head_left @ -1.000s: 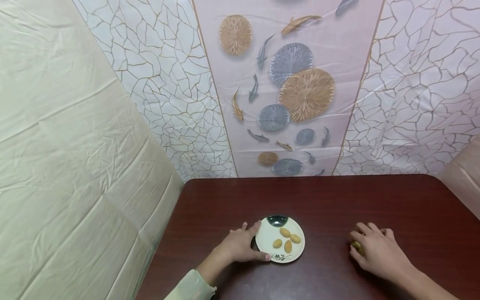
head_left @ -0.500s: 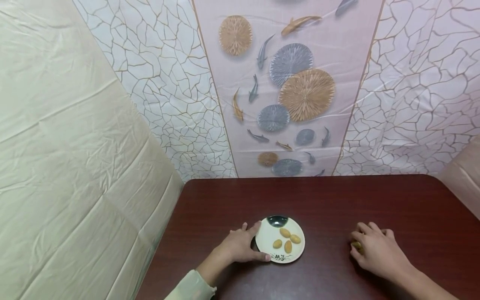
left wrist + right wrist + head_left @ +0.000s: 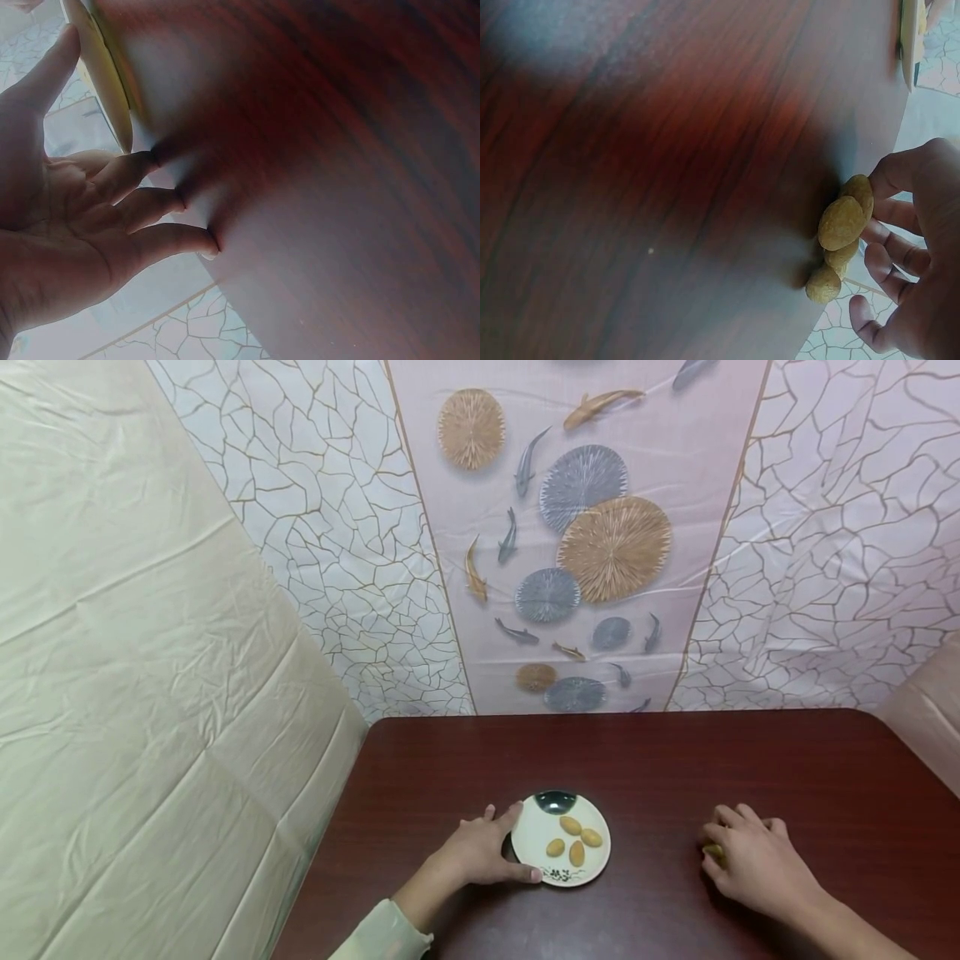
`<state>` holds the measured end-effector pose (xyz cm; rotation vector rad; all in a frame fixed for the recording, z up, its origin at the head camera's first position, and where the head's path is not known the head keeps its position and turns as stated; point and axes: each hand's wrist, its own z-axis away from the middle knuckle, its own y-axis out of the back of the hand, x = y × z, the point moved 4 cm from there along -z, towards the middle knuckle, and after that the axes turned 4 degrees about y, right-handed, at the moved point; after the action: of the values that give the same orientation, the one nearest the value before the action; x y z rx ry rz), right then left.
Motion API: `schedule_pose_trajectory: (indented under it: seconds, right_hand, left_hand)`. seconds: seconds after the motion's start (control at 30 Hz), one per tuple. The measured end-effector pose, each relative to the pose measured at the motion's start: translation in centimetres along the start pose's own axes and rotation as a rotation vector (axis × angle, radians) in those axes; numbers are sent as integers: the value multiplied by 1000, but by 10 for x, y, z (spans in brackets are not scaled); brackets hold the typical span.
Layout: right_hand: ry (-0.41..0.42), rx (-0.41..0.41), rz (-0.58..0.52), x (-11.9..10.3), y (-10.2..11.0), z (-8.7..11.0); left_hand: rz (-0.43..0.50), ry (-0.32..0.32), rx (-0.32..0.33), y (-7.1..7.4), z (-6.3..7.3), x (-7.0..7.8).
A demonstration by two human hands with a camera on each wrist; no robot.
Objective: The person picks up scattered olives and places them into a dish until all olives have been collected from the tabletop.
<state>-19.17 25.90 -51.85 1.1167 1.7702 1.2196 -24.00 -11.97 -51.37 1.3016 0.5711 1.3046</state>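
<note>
My left hand (image 3: 480,852) holds the left rim of a small round plate (image 3: 531,831), thumb and index finger on the rim, other fingers reaching down to the tabletop in the left wrist view. Several oval yellow-brown nut-like pieces (image 3: 577,853) lie on the plate, spaced in a loose group. Well to the right, my right hand (image 3: 757,860) bends over a small cluster of similar oval pieces (image 3: 841,223) on the table. Its thumb and fingers curl about them, the thumb touching one. From above, most of the cluster is hidden by the hand.
The dark red-brown table (image 3: 637,752) reaches back to a patterned cloth wall (image 3: 570,543). A pale quilted cloth (image 3: 187,693) hangs along its left side. Bare tabletop lies between the plate and the right hand.
The piece showing between my right thumb and index finger has shifted slightly, with less of it in sight. The left hand and the plate stay put.
</note>
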Motion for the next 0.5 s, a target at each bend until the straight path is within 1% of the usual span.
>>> schedule_pose_trajectory:
  seconds: [0.37, 0.5]
  right_hand:
    - [24, 35, -2, 1, -2, -2]
    - [37, 64, 1, 0, -3, -3]
  left_hand:
    - [-4, -2, 1, -1, -1, -1]
    - [0, -5, 3, -1, -1, -1]
